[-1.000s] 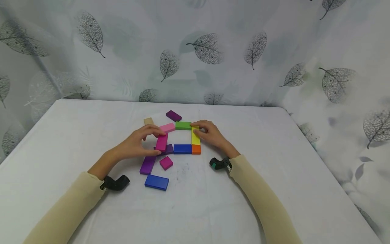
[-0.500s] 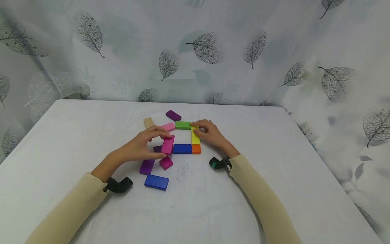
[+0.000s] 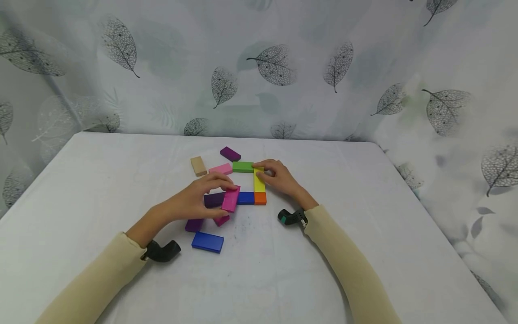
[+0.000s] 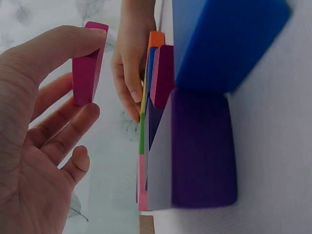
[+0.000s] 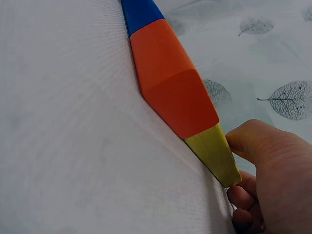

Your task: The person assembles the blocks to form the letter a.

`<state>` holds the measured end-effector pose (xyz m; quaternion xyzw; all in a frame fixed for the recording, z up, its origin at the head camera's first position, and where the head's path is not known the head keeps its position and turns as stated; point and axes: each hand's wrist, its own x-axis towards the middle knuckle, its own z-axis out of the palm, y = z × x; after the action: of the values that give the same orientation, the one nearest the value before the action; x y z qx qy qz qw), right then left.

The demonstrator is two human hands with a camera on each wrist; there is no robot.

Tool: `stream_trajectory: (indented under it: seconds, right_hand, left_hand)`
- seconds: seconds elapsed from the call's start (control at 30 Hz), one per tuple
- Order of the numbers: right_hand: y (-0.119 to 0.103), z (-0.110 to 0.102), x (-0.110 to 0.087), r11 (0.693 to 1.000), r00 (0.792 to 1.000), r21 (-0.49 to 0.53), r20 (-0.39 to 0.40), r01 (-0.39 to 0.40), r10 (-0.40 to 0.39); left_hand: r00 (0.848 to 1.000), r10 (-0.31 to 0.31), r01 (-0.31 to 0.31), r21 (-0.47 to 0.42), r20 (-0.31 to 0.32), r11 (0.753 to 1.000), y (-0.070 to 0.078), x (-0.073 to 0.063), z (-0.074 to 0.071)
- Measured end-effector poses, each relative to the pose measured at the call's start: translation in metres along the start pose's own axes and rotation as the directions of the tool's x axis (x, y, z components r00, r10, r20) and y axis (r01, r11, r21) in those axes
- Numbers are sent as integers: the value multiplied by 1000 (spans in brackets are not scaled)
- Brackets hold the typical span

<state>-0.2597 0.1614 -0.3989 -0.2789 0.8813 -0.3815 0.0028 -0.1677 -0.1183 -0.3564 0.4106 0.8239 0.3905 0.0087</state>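
My left hand (image 3: 198, 198) pinches a magenta block (image 3: 232, 199) between thumb and fingertips. In the left wrist view this magenta block (image 4: 87, 73) is held up off the table. In the head view it overlaps a dark purple block (image 3: 213, 200) and a blue block (image 3: 246, 198). My right hand (image 3: 281, 180) holds the yellow block (image 3: 259, 183), thumb on its side and fingers at its far end. The yellow block lies between a green block (image 3: 243, 167) and an orange block (image 3: 260, 198). A pink block (image 3: 221, 168) adjoins the green one.
Nearer me lie a second magenta block (image 3: 221, 221), partly covered, a purple block (image 3: 194, 225) and another blue block (image 3: 207, 242). Behind the row are a tan block (image 3: 198, 166) and a plum block (image 3: 230, 154). A white cloth covers the table (image 3: 364, 225).
My left hand has moved right and slightly toward me with the magenta block, uncovering more of the tan, pink and dark purple blocks. The right hand stays at the yellow block.
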Motion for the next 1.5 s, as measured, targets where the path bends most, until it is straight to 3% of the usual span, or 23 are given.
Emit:
stream_trajectory:
  seconds: [0.67, 1.2, 1.5]
  right_hand:
    - [5, 1, 0, 1000, 1000, -6, -1, 14, -14]
    - [3, 0, 1, 1000, 1000, 18, 4, 21, -21]
    - [5, 0, 1, 1000, 1000, 14, 3, 20, -20]
  left_hand:
    - [998, -6, 6, -6, 61, 1000, 17, 2, 16]
    - [996, -32, 27, 54, 84, 998, 33, 11, 30]
    - [994, 12, -16, 35, 110, 999, 34, 20, 41]
